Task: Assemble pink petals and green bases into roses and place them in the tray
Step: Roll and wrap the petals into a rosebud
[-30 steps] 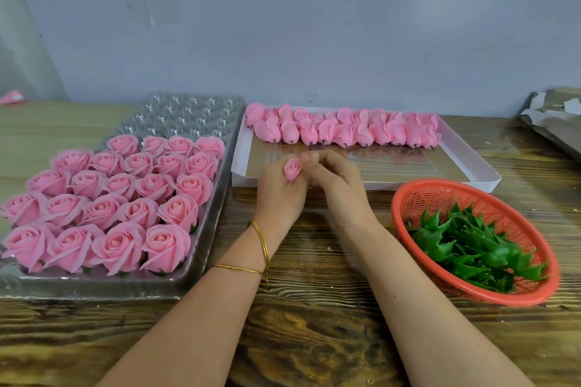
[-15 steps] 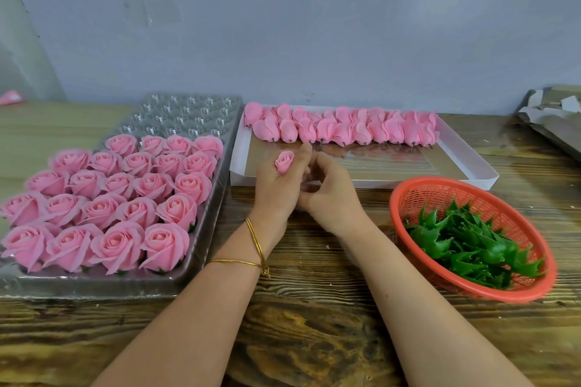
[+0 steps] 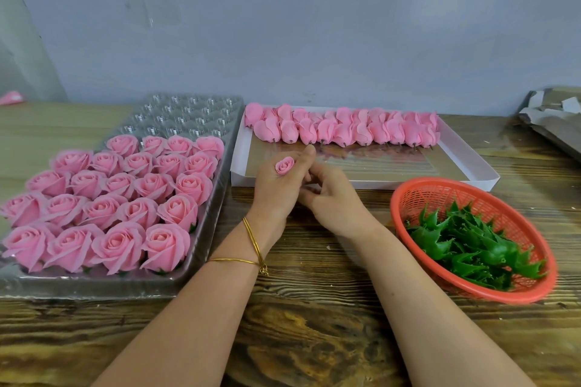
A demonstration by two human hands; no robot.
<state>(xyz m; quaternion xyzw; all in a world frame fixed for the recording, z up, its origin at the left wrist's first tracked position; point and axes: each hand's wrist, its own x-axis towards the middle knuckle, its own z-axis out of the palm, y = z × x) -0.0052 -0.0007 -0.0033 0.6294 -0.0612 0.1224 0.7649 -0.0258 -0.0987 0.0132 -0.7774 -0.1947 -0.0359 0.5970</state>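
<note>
Head view, frame centre: left hand [image 3: 275,188] pinches a small pink foam rosebud [image 3: 284,165], right hand [image 3: 334,199] curled alongside, contents undeterminable; excess pinch pressure may crush petals before a green spiked plastic base [image 3: 465,245], lower right, is fitted.

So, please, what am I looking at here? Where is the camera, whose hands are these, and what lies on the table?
There is no machine: a person works with bare hands, and the one camera sits on their head, looking forward and down. On the wooden table stand, at the left, a clear plastic tray with finished pink roses; behind the hands, a white box with a row of pink petal buds; at the right, an orange basket of green bases. The left hand, with gold bangles on its wrist, holds one small pink bud. The right hand is curled beside it; whether it holds something I cannot tell.
</note>
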